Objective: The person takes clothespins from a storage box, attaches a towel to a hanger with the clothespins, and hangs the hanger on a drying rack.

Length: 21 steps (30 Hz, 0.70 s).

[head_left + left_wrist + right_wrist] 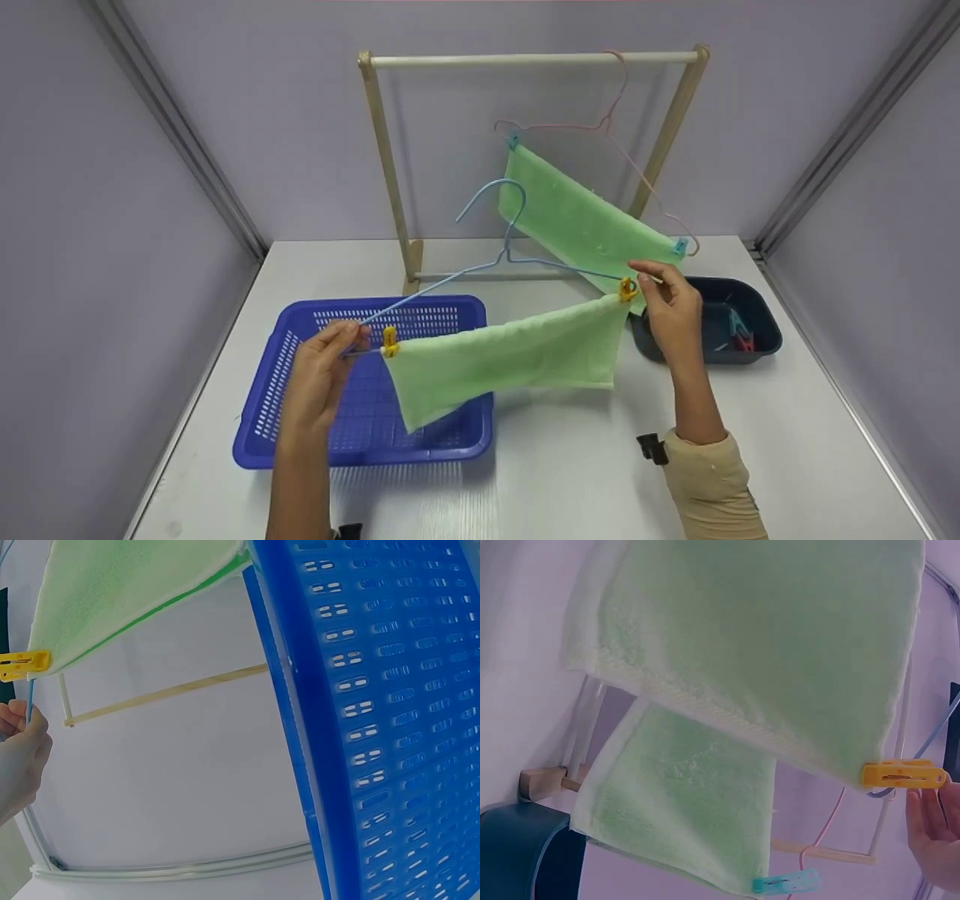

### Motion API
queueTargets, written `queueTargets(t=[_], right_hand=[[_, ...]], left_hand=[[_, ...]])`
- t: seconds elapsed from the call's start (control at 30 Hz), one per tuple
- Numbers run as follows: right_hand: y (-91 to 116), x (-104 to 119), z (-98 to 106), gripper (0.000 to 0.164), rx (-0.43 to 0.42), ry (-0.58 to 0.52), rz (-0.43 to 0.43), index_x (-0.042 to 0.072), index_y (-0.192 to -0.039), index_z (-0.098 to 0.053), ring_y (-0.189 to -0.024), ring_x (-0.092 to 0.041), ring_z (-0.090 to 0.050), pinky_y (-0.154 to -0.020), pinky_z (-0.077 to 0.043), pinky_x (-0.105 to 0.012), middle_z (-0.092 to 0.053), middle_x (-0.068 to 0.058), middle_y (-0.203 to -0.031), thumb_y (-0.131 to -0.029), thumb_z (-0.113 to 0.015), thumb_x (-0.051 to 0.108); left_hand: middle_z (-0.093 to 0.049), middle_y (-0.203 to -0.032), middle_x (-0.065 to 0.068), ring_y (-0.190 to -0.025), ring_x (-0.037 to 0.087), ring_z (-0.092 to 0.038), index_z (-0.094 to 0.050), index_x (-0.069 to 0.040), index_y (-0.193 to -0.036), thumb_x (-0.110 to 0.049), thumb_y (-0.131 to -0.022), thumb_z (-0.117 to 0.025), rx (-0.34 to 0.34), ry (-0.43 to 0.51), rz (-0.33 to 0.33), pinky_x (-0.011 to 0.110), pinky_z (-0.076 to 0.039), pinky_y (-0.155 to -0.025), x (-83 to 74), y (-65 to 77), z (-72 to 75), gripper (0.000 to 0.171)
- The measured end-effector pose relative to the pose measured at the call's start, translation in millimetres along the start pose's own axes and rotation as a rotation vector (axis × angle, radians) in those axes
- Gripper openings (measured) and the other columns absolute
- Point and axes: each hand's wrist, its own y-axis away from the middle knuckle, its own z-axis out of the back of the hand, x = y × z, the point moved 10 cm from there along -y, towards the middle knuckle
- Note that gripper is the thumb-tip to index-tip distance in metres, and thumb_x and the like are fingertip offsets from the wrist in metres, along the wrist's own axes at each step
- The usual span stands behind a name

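A blue hanger (448,280) is held up in front of me, tilted, its hook pointing upward. My left hand (315,379) pinches its left end between thumb and fingers. At the other end my right hand (675,315) pinches the hanger's tip, just beside a yellow clothespin (627,289). From the hanger's lower bar hangs a light green towel (517,352), its left corner clipped by another yellow clothespin (390,342). In the right wrist view, the right fingertips are partly hidden behind the yellow clothespin (904,775).
Below the left hand lies a blue perforated basket (300,311). Behind, a rack (487,60) bears a pink hanger (562,126) with a second green towel (577,202) clipped by teal clothespins (680,247). A dark tub (765,319) at right contains clothespins (740,331).
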Motion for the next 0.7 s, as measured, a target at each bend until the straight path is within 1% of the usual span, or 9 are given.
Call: queueTargets(t=[0.13, 0.23, 0.37, 0.43, 0.53, 0.7], right_hand=[[-0.9, -15.3, 0.8, 0.020, 0.017, -0.010, -0.079, -0.012, -0.108, -0.059, -0.102, -0.017, -0.054, -0.085, -0.041, -0.021, -0.060, -0.023, -0.109, -0.092, -0.049, -0.005], [-1.4, -29.6, -1.1, 0.022, 0.051, -0.035, -0.125, -0.013, -0.111, -0.057, -0.103, -0.015, -0.054, -0.087, -0.041, -0.022, -0.058, -0.024, -0.111, -0.094, -0.046, -0.005], [-1.8, -57.1, -3.7, 0.025, 0.101, -0.064, -0.184, -0.009, -0.115, -0.057, -0.107, -0.014, -0.052, -0.091, -0.039, -0.023, -0.057, -0.020, -0.116, -0.096, -0.043, -0.001], [-1.4, -67.5, -3.6, 0.025, 0.113, -0.069, -0.202, -0.005, -0.116, -0.057, -0.108, -0.014, -0.051, -0.092, -0.039, -0.023, -0.057, -0.017, -0.116, -0.096, -0.044, 0.003], [0.0, -73.0, -2.9, 0.025, 0.118, -0.057, -0.216, -0.005, -0.116, -0.057, -0.107, -0.014, -0.051, -0.089, -0.041, -0.023, -0.057, -0.014, -0.115, -0.096, -0.045, 0.005], [2.7, -77.2, -2.2, 0.022, 0.104, -0.072, -0.245, -0.008, -0.112, -0.057, -0.100, -0.013, -0.055, -0.084, -0.045, -0.023, -0.059, -0.012, -0.108, -0.095, -0.047, 0.002]], left_hand=[[-0.061, -0.087, 0.003, -0.085, 0.017, -0.055, -0.069, -0.010, -0.083, -0.003, -0.095, -0.048, 0.001, 0.009, 0.003, 0.032, -0.040, -0.085, 0.6, -0.8, 0.3, 0.025], [-0.061, -0.086, 0.003, -0.085, 0.017, -0.055, -0.069, -0.010, -0.083, -0.003, -0.095, -0.048, -0.006, 0.003, 0.007, 0.032, -0.041, -0.085, 1.1, -1.1, 0.8, 0.025], [-0.061, -0.087, 0.003, -0.085, 0.017, -0.055, -0.069, -0.011, -0.084, -0.003, -0.095, -0.048, -0.009, -0.007, -0.001, 0.032, -0.042, -0.084, 0.6, -0.4, 1.3, 0.025], [-0.061, -0.086, 0.003, -0.085, 0.017, -0.055, -0.069, -0.010, -0.084, -0.002, -0.095, -0.048, 0.005, 0.002, -0.011, 0.031, -0.042, -0.084, -0.4, -0.4, 0.2, 0.025], [-0.061, -0.086, 0.002, -0.085, 0.017, -0.055, -0.069, -0.010, -0.084, -0.001, -0.095, -0.047, 0.022, 0.012, -0.023, 0.030, -0.041, -0.083, -1.6, 0.1, -0.9, 0.026], [-0.061, -0.086, 0.002, -0.085, 0.016, -0.054, -0.070, -0.011, -0.084, -0.001, -0.095, -0.046, 0.030, 0.007, -0.025, 0.030, -0.041, -0.083, -1.7, 1.9, -0.9, 0.028]])
